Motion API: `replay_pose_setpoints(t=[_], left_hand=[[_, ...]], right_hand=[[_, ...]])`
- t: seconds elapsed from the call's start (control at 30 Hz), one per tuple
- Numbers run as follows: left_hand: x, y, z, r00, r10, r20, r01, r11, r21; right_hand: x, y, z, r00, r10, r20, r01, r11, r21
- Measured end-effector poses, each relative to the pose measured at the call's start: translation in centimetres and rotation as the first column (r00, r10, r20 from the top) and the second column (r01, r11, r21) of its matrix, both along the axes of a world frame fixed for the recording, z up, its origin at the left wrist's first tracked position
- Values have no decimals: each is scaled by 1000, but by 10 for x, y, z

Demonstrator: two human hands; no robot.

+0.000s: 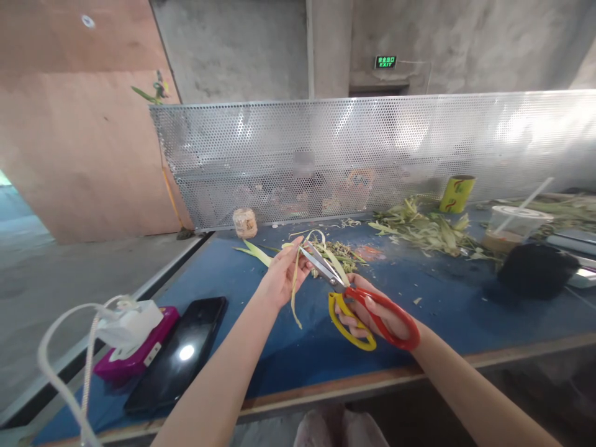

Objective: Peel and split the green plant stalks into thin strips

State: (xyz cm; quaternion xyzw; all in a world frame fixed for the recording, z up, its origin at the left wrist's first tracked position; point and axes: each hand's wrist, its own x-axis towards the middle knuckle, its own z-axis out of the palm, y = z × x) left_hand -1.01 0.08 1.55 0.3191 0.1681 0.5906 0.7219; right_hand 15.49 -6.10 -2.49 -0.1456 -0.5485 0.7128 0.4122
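A pair of scissors with one red and one yellow handle is in my right hand, its fingers through the loops. The blades stand apart and point up and left. My left hand pinches a thin pale-green strip of husk, which hangs down past the fingers. Another pale strip curves over from the left fingertips toward the scissors' pivot. The blade tips are close to the left fingertips; whether they touch the strip I cannot tell. Behind the hands lies a pile of small green cuttings.
A blue table carries a husk pile, a yellow-green tube, a lidded cup with straw and a black object. At left are a phone, a magenta power strip with cables, and a tape-like roll. A perforated metal screen stands behind.
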Motion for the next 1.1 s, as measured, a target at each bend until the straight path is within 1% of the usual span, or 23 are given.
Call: replay_pose_setpoints(t=[0.07,0.17,0.23,0.3,0.33,0.37,0.4,0.43,0.47,0.53,0.6,0.63,0.67,0.7,0.77,0.8,0.83,0.9,0.93,0.97,1.03,1.07,1.1], left_hand=[[0,3,-1,998,46,-38,-46,999,-6],[-2,9,-4,984,152,-97,-156,987,-38],[-5,14,-6,968,219,-122,-227,972,-56],[-8,17,-7,950,277,-142,-289,955,-69],[-10,18,-7,943,296,-150,-309,948,-73],[-11,19,-7,939,306,-158,-320,944,-74],[-12,19,-7,936,309,-166,-324,943,-73],[-13,19,-7,935,309,-174,-325,943,-71],[-13,19,-7,934,308,-182,-324,944,-67],[-12,19,-7,928,317,-198,-333,942,-54],[-11,20,-9,917,341,-208,-354,935,-29],[-11,20,-9,912,352,-212,-363,932,-15],[-11,21,-10,908,360,-214,-369,929,-2],[-11,21,-10,906,363,-217,-370,929,9],[-11,21,-9,907,358,-224,-361,932,25],[-11,20,-9,907,354,-228,-356,934,33],[-11,19,-8,907,352,-231,-353,935,40],[-10,16,-5,906,350,-237,-347,936,53],[-10,15,-4,907,348,-239,-344,937,58],[-10,14,-3,907,345,-241,-340,938,63],[-10,13,-2,909,339,-242,-332,941,73],[-10,13,-2,909,339,-241,-330,941,77],[-10,13,-3,910,340,-239,-330,940,81]], right_hand=[[0,0,0,1000,-7,3,7,1000,8],[1,-1,0,1000,-14,20,14,1000,24],[5,0,1,997,-42,63,38,997,65],[10,-1,5,981,-136,138,117,984,135],[14,-1,8,959,-215,186,181,966,182],[18,-2,11,920,-313,234,258,936,239],[23,-2,14,864,-414,285,327,894,307],[28,-4,16,794,-500,346,368,848,382],[33,-5,18,710,-572,410,380,802,462],[43,-7,18,508,-699,503,352,702,620],[50,-8,14,297,-786,541,294,615,732],[52,-7,11,209,-806,553,261,591,763],[53,-6,8,141,-811,568,227,585,779],[53,-5,5,96,-805,585,193,592,783],[48,-3,0,44,-793,607,112,608,786],[45,-2,0,18,-801,598,65,598,799],[41,-1,1,-18,-822,570,8,570,822],[31,0,6,-108,-897,429,-114,440,891],[25,0,10,-121,-912,392,-175,409,896],[20,1,14,-113,-904,412,-231,427,874],[8,3,23,-89,-816,571,-311,568,762],[1,5,27,-69,-779,623,-329,607,723],[-7,7,30,-39,-782,623,-317,601,734]])
